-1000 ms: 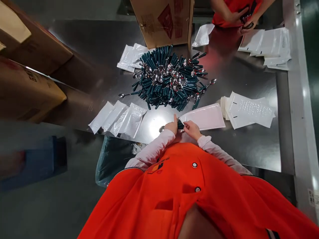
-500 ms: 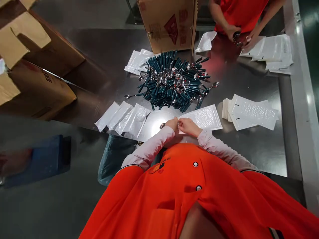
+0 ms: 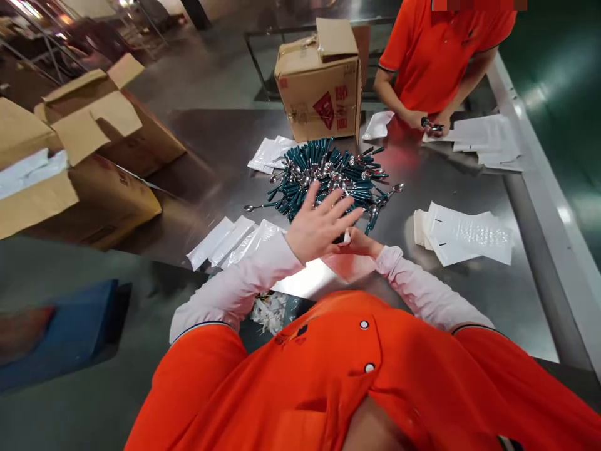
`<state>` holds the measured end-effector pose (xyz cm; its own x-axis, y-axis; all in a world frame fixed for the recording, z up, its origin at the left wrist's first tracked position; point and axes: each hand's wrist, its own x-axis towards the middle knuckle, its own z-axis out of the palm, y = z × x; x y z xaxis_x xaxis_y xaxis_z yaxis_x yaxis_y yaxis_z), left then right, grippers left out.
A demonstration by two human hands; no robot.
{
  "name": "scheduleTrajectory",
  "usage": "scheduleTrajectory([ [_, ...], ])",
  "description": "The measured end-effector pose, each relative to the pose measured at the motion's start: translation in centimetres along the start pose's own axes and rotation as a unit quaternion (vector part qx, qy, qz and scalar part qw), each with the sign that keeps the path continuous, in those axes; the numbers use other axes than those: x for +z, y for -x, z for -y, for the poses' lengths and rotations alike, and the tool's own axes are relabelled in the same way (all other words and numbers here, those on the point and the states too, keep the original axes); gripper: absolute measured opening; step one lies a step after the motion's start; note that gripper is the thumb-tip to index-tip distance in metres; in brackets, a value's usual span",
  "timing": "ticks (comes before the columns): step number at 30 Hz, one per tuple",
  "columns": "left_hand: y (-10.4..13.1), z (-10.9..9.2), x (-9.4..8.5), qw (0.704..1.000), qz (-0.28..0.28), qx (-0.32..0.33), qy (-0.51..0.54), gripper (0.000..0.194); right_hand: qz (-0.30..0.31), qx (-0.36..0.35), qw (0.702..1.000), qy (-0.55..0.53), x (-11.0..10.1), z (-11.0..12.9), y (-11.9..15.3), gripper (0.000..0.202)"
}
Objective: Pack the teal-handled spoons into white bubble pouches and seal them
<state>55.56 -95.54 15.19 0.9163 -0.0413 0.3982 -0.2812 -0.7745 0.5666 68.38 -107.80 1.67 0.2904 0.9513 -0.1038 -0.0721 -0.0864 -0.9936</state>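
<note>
My left hand (image 3: pixel 322 222) is raised palm-down with its fingers spread, in front of a heap of spoons (image 3: pixel 305 160) with dark green handles. It covers part of the heap and most of what is by my right hand. My right hand (image 3: pixel 362 242) is closed just beside it, low over the table. A small white edge and a dark bit show at its fingers; the rest is hidden. To the left, several white padded envelopes (image 3: pixel 220 241) lie overlapping. On the right lies a stack of flat white padded envelopes (image 3: pixel 469 235).
A closed-in carton (image 3: pixel 319 100) stands behind the heap on the metal table (image 3: pixel 451 294). Open cartons (image 3: pixel 117 194) stand at the left. Across the table a co-worker's hands (image 3: pixel 427 122) hold spoons near more envelopes (image 3: pixel 488 138). White scraps (image 3: pixel 270 312) lie below the table edge.
My left hand has lifted from beside my right hand and spread its fingers. The white envelope that lay under my right hand no longer shows there. The view has tilted up.
</note>
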Motion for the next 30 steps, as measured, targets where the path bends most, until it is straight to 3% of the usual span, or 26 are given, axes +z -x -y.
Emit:
scheduleTrajectory([
  [2, -0.2, 0.1, -1.8, 1.000, 0.008, -0.019, -0.006, 0.051, -0.023, -0.039, 0.999, -0.002, 0.8, 0.0, 1.0, 0.029],
  [4, 0.2, 1.1, -1.8, 0.997, 0.052, -0.050, 0.022, 0.057, -0.053, -0.088, 0.994, -0.022, 1.6, -0.2, 2.0, 0.041],
  [6, 1.1, 2.4, -0.3, 0.987, 0.122, -0.071, 0.070, 0.059, -0.091, -0.106, 0.989, -0.048, 2.3, -0.7, 3.0, 0.046],
  [8, 2.4, 3.6, 1.7, 0.975, 0.173, -0.091, 0.110, 0.060, -0.119, -0.080, 0.988, -0.063, 2.8, -1.9, 3.9, 0.049],
  [13, 4.3, 6.1, 5.2, 0.957, 0.208, -0.192, 0.062, 0.064, -0.141, -0.028, 0.989, -0.034, 2.6, -4.7, 5.8, 0.049],
  [15, 4.5, 6.9, 6.1, 0.947, 0.228, -0.227, 0.019, 0.050, -0.175, -0.046, 0.983, -0.017, 2.2, -5.0, 6.0, 0.048],
  [16, 4.5, 7.1, 6.5, 0.947, 0.216, -0.238, -0.009, 0.039, -0.194, -0.056, 0.979, -0.014, 2.0, -5.0, 6.0, 0.045],
  [18, 4.5, 7.1, 7.3, 0.960, 0.122, -0.236, -0.085, 0.026, -0.235, -0.069, 0.969, -0.018, 1.7, -5.0, 5.8, 0.038],
  [21, 4.2, 6.4, 8.9, 0.976, -0.041, -0.142, -0.163, 0.019, -0.286, -0.084, 0.954, -0.029, 1.6, -5.5, 5.3, 0.036],
  [25, 3.4, 5.8, 11.1, 0.992, -0.066, -0.005, -0.108, 0.020, -0.305, -0.076, 0.948, -0.048, 1.8, -6.7, 4.6, 0.032],
  [30, 2.8, 6.1, 12.3, 0.993, -0.087, 0.006, -0.080, 0.019, -0.292, -0.069, 0.952, -0.056, 2.1, -7.0, 4.5, 0.030],
])
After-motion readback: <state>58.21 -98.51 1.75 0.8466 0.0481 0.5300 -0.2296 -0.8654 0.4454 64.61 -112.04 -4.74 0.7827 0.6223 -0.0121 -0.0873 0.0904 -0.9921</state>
